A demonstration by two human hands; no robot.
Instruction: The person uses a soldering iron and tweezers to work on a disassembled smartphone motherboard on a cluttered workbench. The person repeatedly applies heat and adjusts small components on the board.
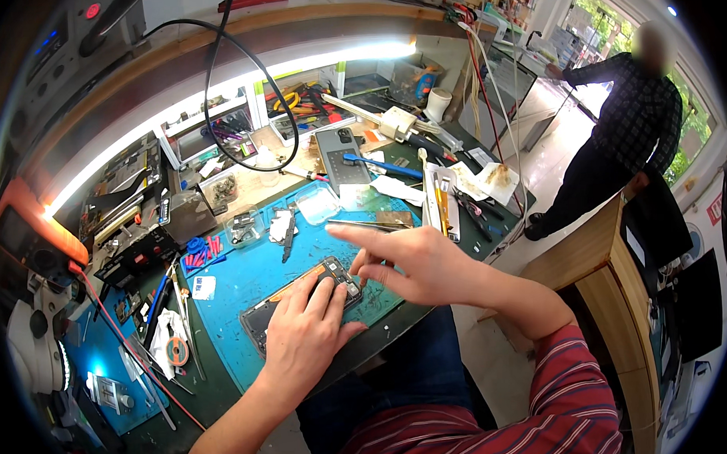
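Observation:
An opened smartphone (257,319), its dark inner parts showing, lies at a slant on the blue work mat (229,289). My left hand (307,321) holds it there, fingers across its body and thumb along its near edge. By the phone's upper right end is my right hand (421,265), index finger stretched out to the left, the other fingers bent. The right thumb and middle finger come close to the phone's edge; I see nothing held between them. Behind that hand lie thin dark tweezers (363,224). Beyond the mat rests a grey phone (342,154) beside a blue-handled brush (385,165).
An orange multimeter (39,230) stands at the left, its red lead running across the bench. Pliers (479,215) and other hand tools lie to the right. A looped black cable (297,125) hangs over the back. Another person (620,114) stands beyond the bench at the right.

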